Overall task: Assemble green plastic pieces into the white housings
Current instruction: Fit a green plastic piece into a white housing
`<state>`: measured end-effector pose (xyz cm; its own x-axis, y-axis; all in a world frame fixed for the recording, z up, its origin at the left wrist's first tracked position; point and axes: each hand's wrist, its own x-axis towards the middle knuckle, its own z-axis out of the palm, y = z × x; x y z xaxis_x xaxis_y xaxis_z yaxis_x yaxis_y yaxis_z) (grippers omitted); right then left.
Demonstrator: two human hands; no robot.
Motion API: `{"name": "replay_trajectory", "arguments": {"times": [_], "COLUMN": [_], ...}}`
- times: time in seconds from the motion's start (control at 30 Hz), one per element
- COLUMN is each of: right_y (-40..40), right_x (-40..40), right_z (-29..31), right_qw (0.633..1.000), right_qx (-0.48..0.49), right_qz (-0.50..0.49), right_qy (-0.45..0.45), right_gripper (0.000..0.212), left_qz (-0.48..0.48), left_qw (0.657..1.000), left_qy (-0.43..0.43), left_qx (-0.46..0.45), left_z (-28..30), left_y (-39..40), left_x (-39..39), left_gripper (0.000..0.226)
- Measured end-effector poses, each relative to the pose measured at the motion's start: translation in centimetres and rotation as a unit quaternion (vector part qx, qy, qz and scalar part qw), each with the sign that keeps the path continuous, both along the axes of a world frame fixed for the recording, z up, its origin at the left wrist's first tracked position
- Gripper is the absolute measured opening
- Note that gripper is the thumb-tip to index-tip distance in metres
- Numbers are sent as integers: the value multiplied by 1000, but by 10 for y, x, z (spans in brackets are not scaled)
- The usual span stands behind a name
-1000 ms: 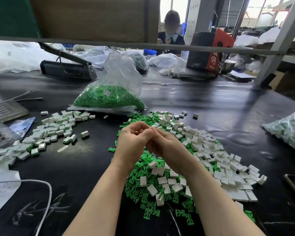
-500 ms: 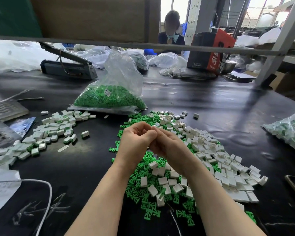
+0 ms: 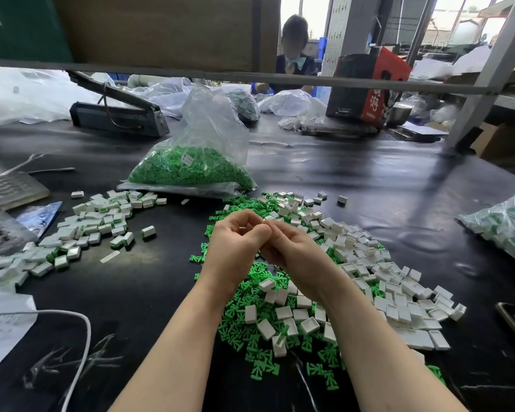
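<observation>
Head view: loose green pieces (image 3: 259, 331) and white housings (image 3: 399, 295) are lying mixed on the black table (image 3: 369, 185) under both forearms. Left hand (image 3: 235, 248) and right hand (image 3: 295, 254) are meeting above them, fingers curled together; held part hidden. Beyond, bag of green pieces (image 3: 191, 168) is resting.

Both hands, left (image 3: 235, 248) and right (image 3: 298, 257), meet with fingers curled.

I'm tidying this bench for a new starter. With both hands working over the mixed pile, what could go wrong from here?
Finished housings lie close to the loose white housings, so the two could get mixed. The forearms hover over the loose green pieces and might sweep some away. The white cord by the left hand could snag.
</observation>
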<state>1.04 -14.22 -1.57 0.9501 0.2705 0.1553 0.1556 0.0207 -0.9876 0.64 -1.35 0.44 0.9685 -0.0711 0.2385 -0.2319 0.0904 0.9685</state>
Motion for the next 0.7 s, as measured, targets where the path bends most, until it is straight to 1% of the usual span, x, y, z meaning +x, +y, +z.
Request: {"name": "replay_trajectory", "arguments": {"times": [0.23,0.3,0.37,0.4,0.53,0.6,0.7], "right_y": [2,4,4,3,3,2,1], "right_x": [-2,-2,-1,-1,-1,-2,-3], "right_z": [1,1,1,2,6,7,9], "right_qw": [1000,1000,1000,1000,996,994,993], "right_qx": [-5,9,9,10,75,95,99], "right_qz": [-3,-5,-4,-3,1,4,5], "right_qy": [-1,7,15,18,51,61,64], "right_gripper": [44,54,66,68,76,75,59], "left_qz": [-7,0,1,-1,-24,-37,-30], "left_qw": [1000,1000,1000,1000,999,998,999], "left_qy": [3,7,14,17,33,46,41], "left_qx": [3,-2,-6,-6,-24,-34,-18], "left_z": [0,0,0,1,3,4,4], "left_y": [1,3,5,6,11,12,13], "left_x": [0,1,2,2,2,1,1], "left_gripper": [21,21,15,9,11,6,6]}}
